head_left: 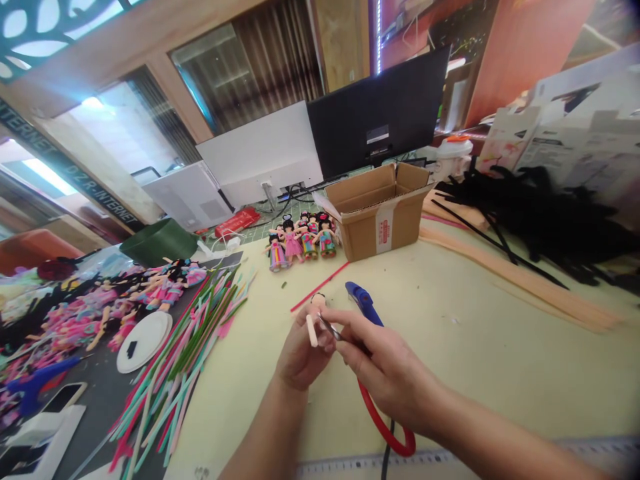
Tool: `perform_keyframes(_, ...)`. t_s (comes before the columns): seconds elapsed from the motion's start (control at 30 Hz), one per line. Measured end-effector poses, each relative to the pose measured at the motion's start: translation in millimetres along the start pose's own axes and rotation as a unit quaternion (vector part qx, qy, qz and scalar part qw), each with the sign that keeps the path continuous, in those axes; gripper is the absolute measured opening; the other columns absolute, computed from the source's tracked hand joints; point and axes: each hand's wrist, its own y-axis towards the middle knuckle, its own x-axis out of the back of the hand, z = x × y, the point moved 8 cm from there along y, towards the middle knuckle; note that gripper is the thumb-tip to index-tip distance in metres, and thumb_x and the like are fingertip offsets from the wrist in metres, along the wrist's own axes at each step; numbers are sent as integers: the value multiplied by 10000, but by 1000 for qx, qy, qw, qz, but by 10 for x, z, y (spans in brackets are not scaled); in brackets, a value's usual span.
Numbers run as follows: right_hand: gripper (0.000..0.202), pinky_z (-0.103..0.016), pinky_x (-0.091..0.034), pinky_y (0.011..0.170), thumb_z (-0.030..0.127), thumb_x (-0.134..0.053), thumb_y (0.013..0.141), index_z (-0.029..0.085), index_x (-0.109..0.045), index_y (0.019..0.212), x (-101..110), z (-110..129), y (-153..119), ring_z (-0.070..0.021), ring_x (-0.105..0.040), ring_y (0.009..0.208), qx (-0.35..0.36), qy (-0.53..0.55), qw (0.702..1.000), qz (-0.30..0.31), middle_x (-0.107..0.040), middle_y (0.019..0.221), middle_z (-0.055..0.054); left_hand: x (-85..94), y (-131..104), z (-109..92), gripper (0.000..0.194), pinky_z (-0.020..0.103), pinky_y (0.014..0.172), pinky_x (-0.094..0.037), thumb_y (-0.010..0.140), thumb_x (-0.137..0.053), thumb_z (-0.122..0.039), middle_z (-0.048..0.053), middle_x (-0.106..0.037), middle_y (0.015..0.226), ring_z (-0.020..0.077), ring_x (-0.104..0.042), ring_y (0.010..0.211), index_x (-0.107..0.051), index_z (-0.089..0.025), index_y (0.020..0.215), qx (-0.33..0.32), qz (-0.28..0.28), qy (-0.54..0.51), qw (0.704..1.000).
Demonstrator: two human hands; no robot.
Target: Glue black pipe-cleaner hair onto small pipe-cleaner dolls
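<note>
My left hand (306, 353) is closed around a small peach doll figure (318, 301) with a dark-haired head. A pale peach strip (312, 331) sticks down from it past my fingers. My right hand (385, 363) grips scissors (329, 327), their metal tips against the figure by my left fingers. A big red handle loop (385, 430) shows below my right palm. Just behind that hand lies a blue tool (363, 300), partly covered, which looks like a glue gun. A pink-red stem (320, 287) rests on the table beyond my hands.
Finished dolls (300, 240) stand beside an open cardboard box (387, 217). Colourful fuzzy stems (185, 360), a white round lid (145, 341) and another blue glue gun (43, 383) lie left. Black stems (545, 227) and peach stems (520, 280) are right. A ruler (450, 457) runs along the front.
</note>
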Motion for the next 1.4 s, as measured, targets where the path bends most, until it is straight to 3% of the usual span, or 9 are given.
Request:
perform_keyframes(0.27,285,-246,-406,640,173,-424,941,264,-491,1202,-22,-39,-15,-130,-533,671,-14,-17,1000,-12,-557,742,29,-105,-6,-9,374,209,527,-299,676,-807,-347,-55,-385,652,57,-296,526,-472,-181,668,-9,32,-22,999)
perform_keyframes(0.93,306,-239,-399,630,178,-435,937,262,-473,1229,-52,-28,-31,-124,-527,658,-18,-34,999,-5,-596,787,28,-160,-8,30,378,211,553,-351,738,-754,-355,-45,-413,648,87,-432,581,-423,-186,671,-8,60,-20,998)
perform_keyframes(1.1,304,-238,-414,650,175,-441,934,258,-483,1223,-35,-57,-11,-126,-550,676,-24,-45,999,-13,-609,801,23,-161,-4,45,298,193,583,-381,754,-747,-324,-51,-425,655,75,-449,595,-481,-191,725,-10,44,-57,997)
perform_keyframes(1.4,358,-242,-405,613,158,-456,919,232,-484,1269,-41,-116,15,-125,-516,604,-25,-83,996,-21,-578,757,20,14,47,179,204,197,641,-422,790,-721,-294,-49,-544,743,80,-540,666,-549,-218,870,4,-7,-123,992)
